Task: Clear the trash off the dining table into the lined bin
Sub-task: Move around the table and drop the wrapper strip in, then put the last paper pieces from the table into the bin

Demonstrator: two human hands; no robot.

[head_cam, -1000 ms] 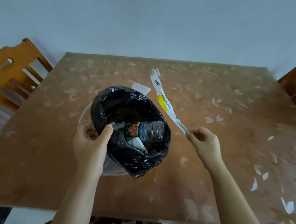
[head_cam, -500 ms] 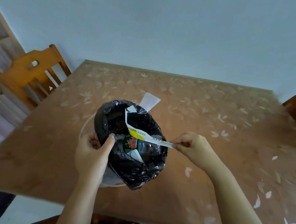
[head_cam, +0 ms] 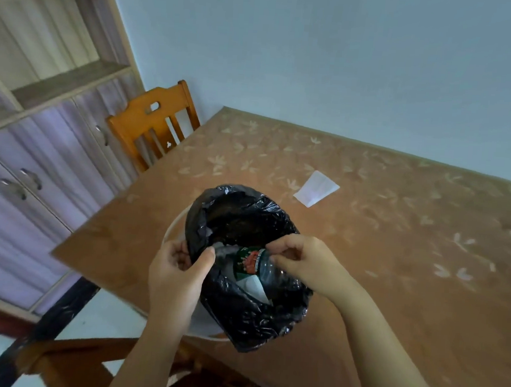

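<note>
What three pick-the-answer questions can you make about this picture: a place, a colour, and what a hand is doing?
1. What is the left hand doing?
A. pointing upward
B. waving, fingers spread
C. gripping the rim of the black plastic bag lining the round white bin
2. Where is the flat white paper piece?
A. inside the bin
B. on the brown patterned table, beyond the bin
C. in the left hand
3. What colours are on the label of the clear plastic bottle in the bin?
A. green and red
B. blue and yellow
C. plain purple
Answers: 1 C, its fingers and thumb curl over the bag's rim; 2 B, it lies on bare tabletop past the bin; 3 A, the label shows green with red.
</note>
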